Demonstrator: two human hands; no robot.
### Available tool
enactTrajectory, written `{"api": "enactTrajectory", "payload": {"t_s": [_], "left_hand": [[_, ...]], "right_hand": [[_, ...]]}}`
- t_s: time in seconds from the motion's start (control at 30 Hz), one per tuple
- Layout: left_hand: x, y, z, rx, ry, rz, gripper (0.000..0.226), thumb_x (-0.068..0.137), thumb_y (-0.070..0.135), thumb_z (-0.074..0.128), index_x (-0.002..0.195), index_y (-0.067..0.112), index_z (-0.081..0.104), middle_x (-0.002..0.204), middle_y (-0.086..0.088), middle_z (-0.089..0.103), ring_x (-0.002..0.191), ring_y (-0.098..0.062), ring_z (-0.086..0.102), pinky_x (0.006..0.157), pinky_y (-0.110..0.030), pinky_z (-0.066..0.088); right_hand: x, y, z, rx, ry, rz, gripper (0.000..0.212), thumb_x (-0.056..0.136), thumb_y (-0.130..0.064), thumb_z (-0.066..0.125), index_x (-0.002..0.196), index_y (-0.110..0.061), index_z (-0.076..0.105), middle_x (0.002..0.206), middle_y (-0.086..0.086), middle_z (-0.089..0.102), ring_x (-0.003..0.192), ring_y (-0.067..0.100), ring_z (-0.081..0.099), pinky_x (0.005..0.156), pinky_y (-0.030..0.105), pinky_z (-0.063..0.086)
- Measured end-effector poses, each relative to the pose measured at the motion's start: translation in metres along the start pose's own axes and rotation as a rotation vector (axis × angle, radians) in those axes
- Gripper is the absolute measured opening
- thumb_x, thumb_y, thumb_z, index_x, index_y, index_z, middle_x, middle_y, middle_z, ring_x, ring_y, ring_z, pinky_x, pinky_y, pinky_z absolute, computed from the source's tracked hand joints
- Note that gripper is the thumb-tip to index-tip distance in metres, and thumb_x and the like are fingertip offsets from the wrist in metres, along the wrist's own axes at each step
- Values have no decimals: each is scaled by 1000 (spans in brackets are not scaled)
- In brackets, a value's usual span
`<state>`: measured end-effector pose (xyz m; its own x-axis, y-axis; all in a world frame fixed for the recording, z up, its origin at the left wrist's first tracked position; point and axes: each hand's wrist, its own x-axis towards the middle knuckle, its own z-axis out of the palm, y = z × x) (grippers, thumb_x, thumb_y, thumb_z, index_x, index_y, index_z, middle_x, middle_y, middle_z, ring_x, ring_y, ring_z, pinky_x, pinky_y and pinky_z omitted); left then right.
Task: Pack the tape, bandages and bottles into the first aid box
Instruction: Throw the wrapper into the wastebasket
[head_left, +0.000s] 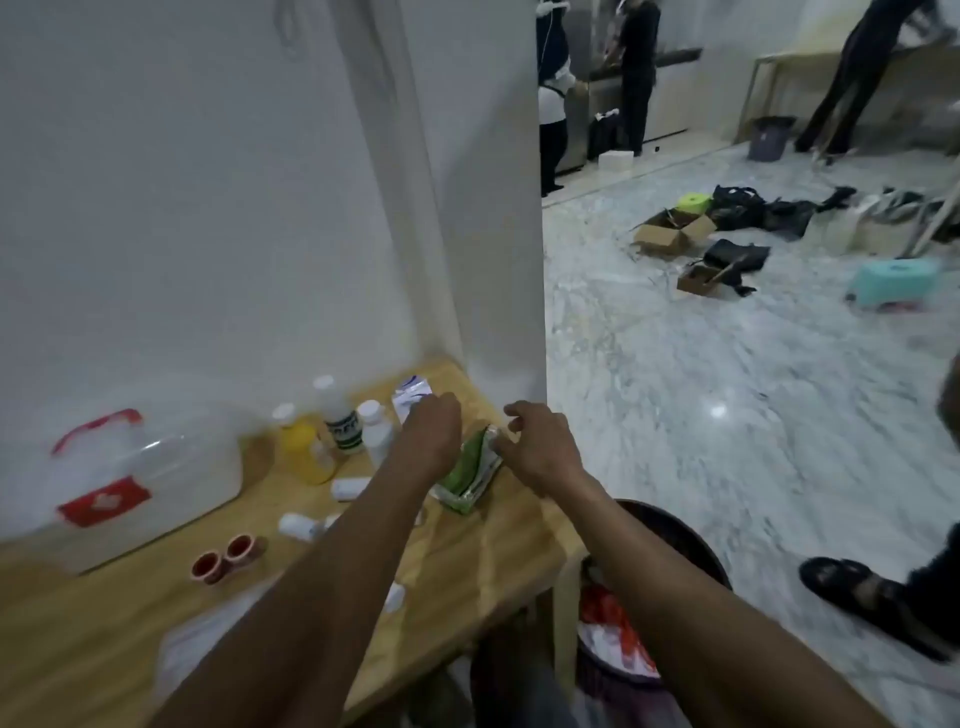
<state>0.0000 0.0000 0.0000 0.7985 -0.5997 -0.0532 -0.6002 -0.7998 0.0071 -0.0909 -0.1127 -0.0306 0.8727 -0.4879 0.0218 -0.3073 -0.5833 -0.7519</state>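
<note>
The view is blurred. A green and white bandage packet (470, 478) stands tilted on the wooden table (467, 566). My right hand (540, 447) pinches its top right corner. My left hand (431, 436) hovers with curled fingers over the packet's left side, next to a white and blue packet (410, 400); its grip is hidden. Behind stand a yellow bottle (304, 449), a white bottle with a green label (340, 415) and a small white bottle (375, 423). Two small white bottles (349, 488) (298, 526) lie flat. Two red tape rolls (223, 558) sit nearer me. The clear first aid box (130, 478) with red handle stands at the left.
A white wall corner rises right behind the table. A dark bin (654, 587) with red and white waste stands under the table's right edge. A person's sandalled foot (852, 587) is on the marble floor at the right. Boxes and bags lie farther off.
</note>
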Motion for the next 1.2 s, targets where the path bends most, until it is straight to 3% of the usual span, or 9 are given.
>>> {"api": "enactTrajectory", "payload": {"t_s": [0.23,0.4,0.63,0.73,0.8,0.87,0.97,1.1,1.2], "left_hand": [[33,-14,29,-88,-110,-17,14,89,-6,45,83,-5,58,106,-27,66,99,-37,64,85,-39,49],[27,-14,35,-180,34,-2,32,85,-2,49,63,14,31,96,-23,63,93,-37,61,70,-35,42],[4,2,31,-182,101,40,38,84,-4,48,59,14,26,98,-21,64,95,-34,62,65,-32,39],[-10,13,27,-261,160,53,14,87,0,44,85,4,57,100,-16,63,95,-33,62,72,-35,45],[-17,22,27,-314,218,77,22,93,1,38,100,6,58,89,-5,55,92,-27,55,80,-36,44],[-23,33,23,-360,260,73,21,93,0,40,101,10,57,77,0,44,87,-26,49,73,-33,38],[-21,56,19,-371,327,188,32,86,-3,46,109,10,64,103,-9,65,95,-33,60,76,-36,48],[-12,100,16,-426,370,256,31,85,-2,48,105,15,65,100,-13,70,88,-36,64,73,-43,53],[-4,138,21,-450,335,261,35,84,-3,44,103,19,64,96,-12,70,85,-35,64,73,-44,55]], "right_hand": [[20,10,14,6,43,74,44,83,-27,63,126,-20,60,113,4,68,111,27,60,91,43,53],[26,18,11,71,73,131,37,86,-22,64,122,-14,64,113,8,69,105,25,64,89,39,55],[13,24,-3,110,98,246,22,88,1,57,105,6,70,110,22,69,103,33,64,90,45,56],[1,27,-13,192,123,299,27,87,1,55,108,-1,72,117,16,68,107,29,63,91,37,56],[-8,32,-21,257,152,330,26,88,-6,60,112,-3,70,116,13,68,108,28,63,88,30,54],[-17,40,-33,306,212,343,24,90,-15,65,111,-5,70,109,9,68,98,23,63,77,24,49],[-24,58,-54,328,353,349,24,91,-22,65,110,-8,70,110,10,69,88,18,60,60,13,45],[-26,91,-82,351,535,397,18,86,-17,66,103,-12,70,103,9,72,105,29,63,85,36,56],[-27,120,-98,335,584,465,18,86,-10,67,103,-12,70,103,9,71,103,26,64,78,27,51]]}}
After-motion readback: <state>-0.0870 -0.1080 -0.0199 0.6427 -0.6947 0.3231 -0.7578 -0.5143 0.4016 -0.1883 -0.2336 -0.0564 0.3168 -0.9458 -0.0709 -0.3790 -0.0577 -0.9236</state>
